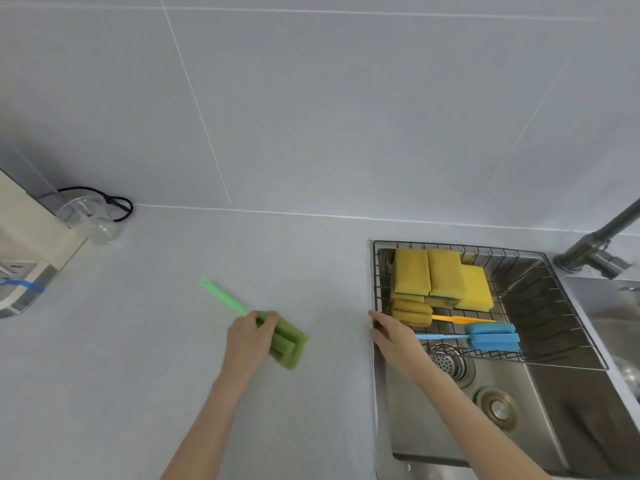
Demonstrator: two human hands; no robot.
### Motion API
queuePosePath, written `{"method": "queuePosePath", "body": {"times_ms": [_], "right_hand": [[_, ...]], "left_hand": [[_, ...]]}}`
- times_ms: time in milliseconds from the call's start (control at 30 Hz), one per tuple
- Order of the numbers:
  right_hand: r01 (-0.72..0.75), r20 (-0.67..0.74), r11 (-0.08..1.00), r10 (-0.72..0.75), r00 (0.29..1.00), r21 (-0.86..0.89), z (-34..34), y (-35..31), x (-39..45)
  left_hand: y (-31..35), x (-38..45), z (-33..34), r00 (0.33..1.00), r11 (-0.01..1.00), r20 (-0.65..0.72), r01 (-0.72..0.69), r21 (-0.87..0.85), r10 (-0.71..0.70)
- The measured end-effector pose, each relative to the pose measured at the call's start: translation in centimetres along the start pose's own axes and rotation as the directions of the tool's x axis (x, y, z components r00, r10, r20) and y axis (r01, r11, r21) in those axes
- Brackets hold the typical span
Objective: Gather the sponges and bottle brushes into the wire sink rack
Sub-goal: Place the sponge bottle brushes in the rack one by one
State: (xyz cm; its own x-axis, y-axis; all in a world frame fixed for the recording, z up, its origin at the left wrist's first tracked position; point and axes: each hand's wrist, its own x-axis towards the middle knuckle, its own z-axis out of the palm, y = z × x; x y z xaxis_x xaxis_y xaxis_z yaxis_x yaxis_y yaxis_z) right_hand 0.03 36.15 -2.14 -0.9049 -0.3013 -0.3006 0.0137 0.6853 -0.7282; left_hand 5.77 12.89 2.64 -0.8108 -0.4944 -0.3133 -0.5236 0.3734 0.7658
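A green bottle brush [289, 339] lies on the grey counter, its handle pointing up and left. My left hand [250, 339] is closed on its sponge head. The black wire sink rack [540, 306] sits across the back of the steel sink. Inside it are several yellow sponges [443, 278] stacked at the left, a blue bottle brush [491, 337] and an orange bottle brush [464, 319], whose yellow sponge head is at the rack's left. My right hand [394, 336] rests on the rack's near-left corner, fingers on the rim.
The steel sink [519, 427] shows a strainer and a drain below the rack. A grey tap [595, 244] stands at the back right. A clear plastic cup [88, 216] and a black cable sit at the far left beside an appliance.
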Motion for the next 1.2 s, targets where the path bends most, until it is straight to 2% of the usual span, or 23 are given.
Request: {"method": "queuePosePath", "body": {"times_ms": [67,167,300,400,567,667,767,900,1000,1200], "right_hand": [[-0.031,0.019,0.968,0.027,0.999,0.248,-1.5,-0.9,-0.7],[-0.054,0.040,0.857,0.039,0.998,0.513,-3.6,-1.3,-1.4],[-0.116,0.085,0.693,0.079,0.993,0.711,-6.5,0.1,-2.1],[-0.101,0.045,0.643,0.103,0.994,0.759,-8.5,2.5,-2.6],[-0.068,-0.025,0.459,0.194,0.981,0.886,-12.3,6.9,-2.9],[-0.076,-0.034,0.452,0.230,0.973,0.889,-15.1,9.4,-3.2],[-0.092,-0.023,0.456,0.240,0.971,0.885,-17.6,11.8,-3.2],[-0.129,0.014,0.473,0.239,0.971,0.872,-19.5,14.1,-3.0],[-0.162,0.052,0.467,0.239,0.970,0.870,-20.0,15.4,-2.8],[-0.198,0.098,0.448,0.237,0.966,0.872,-20.5,17.2,-1.9]], "left_hand": [[2.7,-0.4,2.6,0.995,0.992,0.074,-0.055,-0.114,0.064],[6.2,-1.4,7.0,0.965,0.981,0.185,-0.172,-0.093,0.187],[10.2,-3.0,11.9,0.936,0.966,0.239,-0.249,-0.072,0.259],[11.7,-3.9,15.0,0.921,0.959,0.267,-0.270,-0.087,0.284],[12.9,-5.3,18.7,0.875,0.930,0.317,-0.349,-0.112,0.366],[12.7,-4.8,19.6,0.849,0.881,0.252,-0.473,-0.028,0.464],[12.3,-3.8,19.5,0.801,0.758,0.146,-0.598,0.262,0.581],[12.2,-2.7,19.6,0.706,0.553,0.185,-0.666,0.500,0.683],[12.4,-2.5,20.4,0.659,0.440,0.276,-0.702,0.560,0.699],[11.9,-2.2,22.4,0.640,0.408,0.345,-0.732,0.545,0.687]]}}
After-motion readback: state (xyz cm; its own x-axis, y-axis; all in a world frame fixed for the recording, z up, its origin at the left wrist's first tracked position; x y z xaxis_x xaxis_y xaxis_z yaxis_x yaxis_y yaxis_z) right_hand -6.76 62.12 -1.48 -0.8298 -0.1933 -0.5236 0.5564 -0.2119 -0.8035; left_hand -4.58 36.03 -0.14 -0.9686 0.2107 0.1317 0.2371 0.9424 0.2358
